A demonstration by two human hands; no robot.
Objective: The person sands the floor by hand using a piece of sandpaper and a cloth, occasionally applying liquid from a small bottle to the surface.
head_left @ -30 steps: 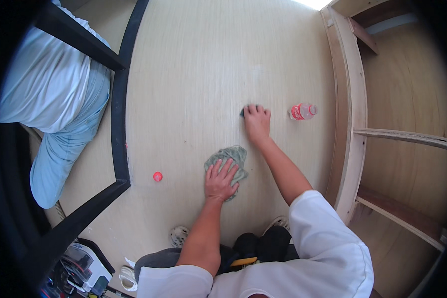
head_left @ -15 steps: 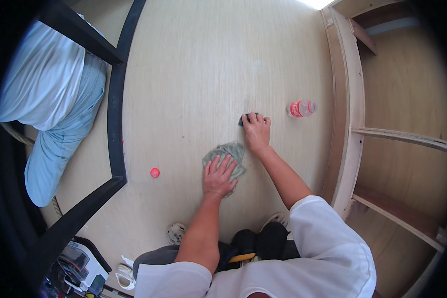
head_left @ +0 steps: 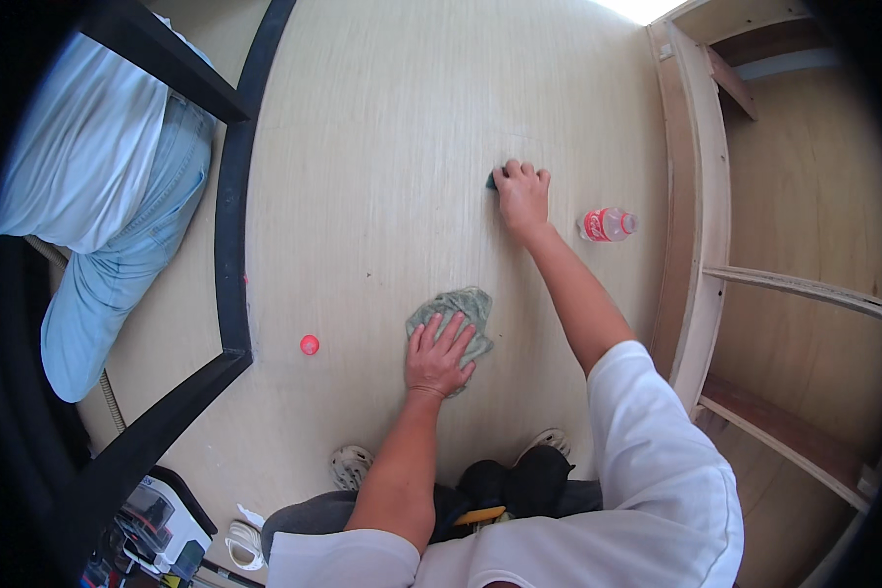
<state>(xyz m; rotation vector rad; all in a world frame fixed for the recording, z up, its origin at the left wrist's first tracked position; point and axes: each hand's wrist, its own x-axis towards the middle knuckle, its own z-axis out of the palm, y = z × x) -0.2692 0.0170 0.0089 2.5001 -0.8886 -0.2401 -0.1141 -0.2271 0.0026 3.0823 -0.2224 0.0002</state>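
Observation:
My left hand (head_left: 439, 359) lies flat with its fingers spread on a crumpled grey-green cloth (head_left: 470, 309) on the pale wood-grain floor (head_left: 392, 167). Farther out and to the right, my right hand (head_left: 523, 200) has its fingers curled down over a dark green scouring pad (head_left: 492, 180), pressing it to the floor. Only the pad's left edge shows; the fingers cover the rest. To the right of that hand, a clear plastic bottle (head_left: 608, 224) with a red label lies on its side. A red bottle cap (head_left: 310, 344) rests to the left of the cloth.
A black metal frame (head_left: 233, 196) runs along the left, with a person in light blue jeans (head_left: 132, 274) beyond it. Wooden shelving (head_left: 696, 225) lines the right. A white-and-black machine (head_left: 162, 519) stands at the lower left, near a white shoe (head_left: 245, 544).
My right hand has slid the scouring pad farther away from me across the floor. My left hand stays on the cloth, and the whole view has shifted slightly.

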